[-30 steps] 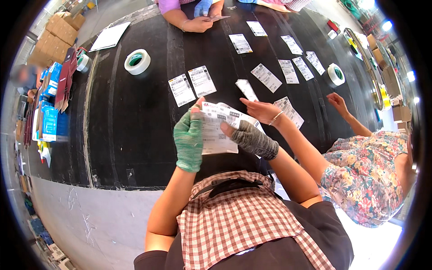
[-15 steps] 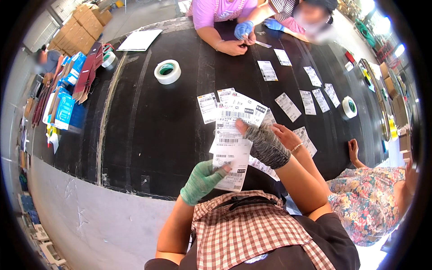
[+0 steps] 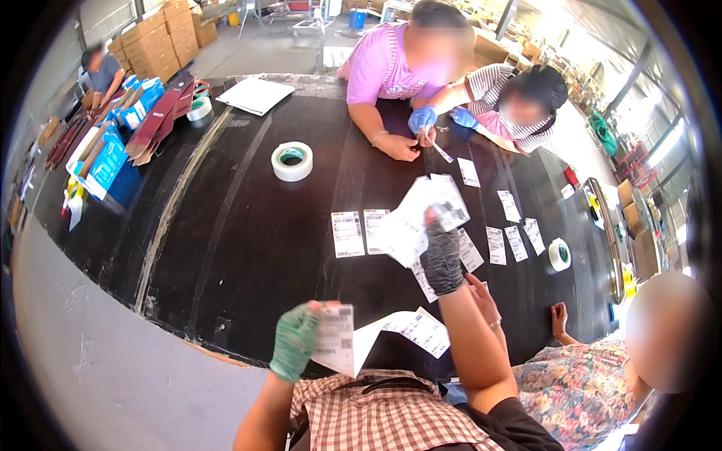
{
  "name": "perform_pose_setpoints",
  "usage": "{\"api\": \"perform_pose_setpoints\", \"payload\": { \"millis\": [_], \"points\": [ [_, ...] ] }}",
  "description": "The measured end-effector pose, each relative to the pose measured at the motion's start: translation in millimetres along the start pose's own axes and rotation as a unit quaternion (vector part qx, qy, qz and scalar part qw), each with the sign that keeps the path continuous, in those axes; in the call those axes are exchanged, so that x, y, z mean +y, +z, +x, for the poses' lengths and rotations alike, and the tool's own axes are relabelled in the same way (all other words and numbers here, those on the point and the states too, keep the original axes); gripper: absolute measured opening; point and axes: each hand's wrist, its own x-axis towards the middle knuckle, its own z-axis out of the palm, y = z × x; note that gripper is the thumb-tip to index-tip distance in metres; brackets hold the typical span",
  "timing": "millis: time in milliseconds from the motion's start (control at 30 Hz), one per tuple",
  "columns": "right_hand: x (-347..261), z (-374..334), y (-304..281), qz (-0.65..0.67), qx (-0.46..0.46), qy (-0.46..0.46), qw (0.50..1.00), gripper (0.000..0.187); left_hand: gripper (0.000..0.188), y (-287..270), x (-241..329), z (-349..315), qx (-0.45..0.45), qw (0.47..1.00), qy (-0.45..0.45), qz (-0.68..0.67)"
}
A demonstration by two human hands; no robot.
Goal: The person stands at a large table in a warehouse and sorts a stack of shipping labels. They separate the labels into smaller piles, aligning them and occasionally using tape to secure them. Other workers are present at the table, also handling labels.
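Note:
Pinched in my left hand (image 3: 295,342), in a green fingerless glove, is a white printed label (image 3: 336,342) just above my apron. Out over the table, my right hand (image 3: 442,259), in a dark grey fingerless glove, grips a fanned bunch of labels (image 3: 406,225). Between my arms a curled strip of labels (image 3: 418,331) lies at the table's near edge; whether it joins the left-hand label I cannot tell. Two labels lie flat left of the bunch, one being the left label (image 3: 347,235). Beside my right wrist is another person's hand (image 3: 483,299).
Several loose labels (image 3: 496,246) lie on the black table (image 3: 226,301) to the right. A tape roll (image 3: 292,161) and a second roll (image 3: 559,255) rest there too. Folded white sheets (image 3: 256,95) and blue boxes (image 3: 103,169) are at left. Two people lean over the far side.
My hands have moved apart: the left went down and left with one label, the right reached away with the bunch. The view has tilted up, showing more of the room.

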Motion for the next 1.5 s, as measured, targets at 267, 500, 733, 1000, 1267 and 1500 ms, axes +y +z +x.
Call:
{"api": "perform_pose_setpoints", "payload": {
  "millis": [267,500,733,1000,1267,1500],
  "points": [
    [1,-69,67,-0.218,-0.293,0.243,0.899,0.049,0.042,9,16,44,0.065,0.995,0.032,-0.071],
    [11,-62,59,-0.214,-0.304,0.182,0.91,0.049,0.041,24,16,61,0.055,0.997,0.039,-0.047],
    [-4,-52,53,-0.09,-0.161,0.181,0.966,0.044,0.073,26,31,41,-0.204,0.974,0.011,-0.098],
    [-14,-53,50,-0.111,-0.113,0.151,0.976,0.039,0.032,26,-5,20,-0.148,0.986,-0.062,-0.05],
    [-34,-51,72,-0.144,-0.108,0.098,0.979,0.037,0.03,44,9,22,-0.077,0.997,-0.025,-0.002],
    [-9,-43,64,-0.026,-0.051,0.017,0.998,0.04,0.034,45,9,22,-0.079,0.996,0.019,0.023]
  ]
}}
